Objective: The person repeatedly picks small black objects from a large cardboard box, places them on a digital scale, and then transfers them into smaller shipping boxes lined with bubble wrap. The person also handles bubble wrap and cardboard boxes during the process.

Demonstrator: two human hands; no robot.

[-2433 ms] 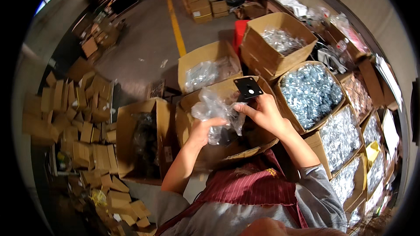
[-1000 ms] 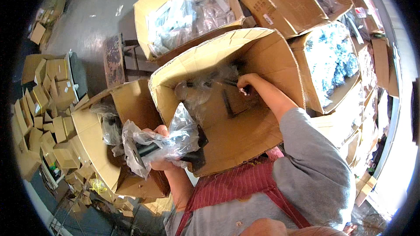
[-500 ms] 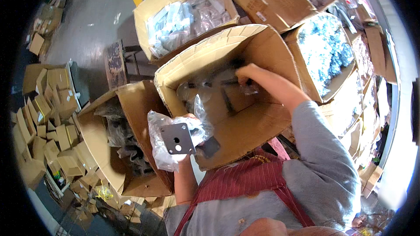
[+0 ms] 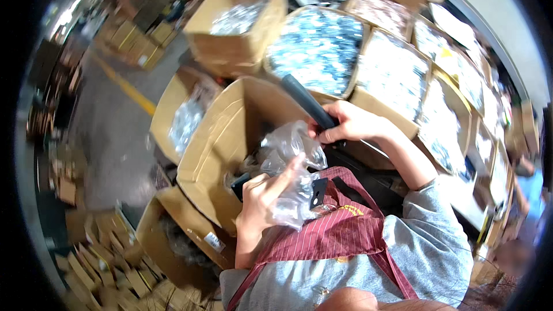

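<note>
My right hand (image 4: 352, 122) grips a black tube (image 4: 305, 97) by its lower end, fingers and thumb wrapped round it. The tube tilts up and to the left. Close by, my left hand (image 4: 262, 200) is closed on a crumpled clear plastic bag (image 4: 291, 198), one finger lying along it. A dark flat plate with holes (image 4: 318, 193) shows at the bag's right side, against my apron. Another dark piece (image 4: 238, 185) peeks out left of my left hand. Part of the bag touches my right fingertips. Under my hands stands a large open cardboard box (image 4: 203, 158).
A second open carton (image 4: 173, 224) with dark bagged parts sits at lower left. Ahead and right are boxes of bluish shiny packets (image 4: 319, 46) and pale packets (image 4: 391, 75). Flattened cardboard (image 4: 95, 265) piles up at left. Another person (image 4: 527, 190) is at far right.
My right hand has come up out of the large box with the black tube. My left hand has turned the bag and plate toward my chest. The view has swung right.
</note>
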